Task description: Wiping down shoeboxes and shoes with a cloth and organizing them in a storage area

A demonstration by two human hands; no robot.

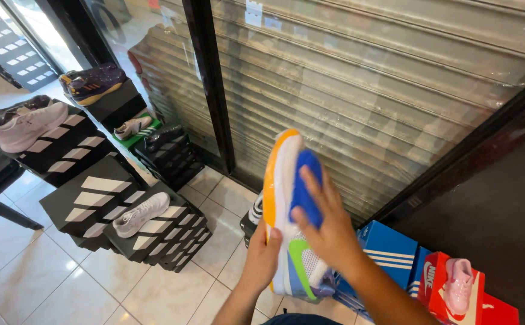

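The left hand (pixel 261 256) grips a shoe (pixel 286 204) upright; the right hand (pixel 329 229) presses a blue sponge (pixel 306 183) against it, boxes (pixel 389 253) just right.

Upright white-orange sneaker (pixel 286 204), blue sponge (pixel 306 183) against it

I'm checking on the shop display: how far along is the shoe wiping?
In hand: the left hand holds up a white and orange shoe while the right hand presses a blue sponge on its side. Nothing shows which shoes are done. Others sit on boxes, such as the pink shoe and the grey shoe.
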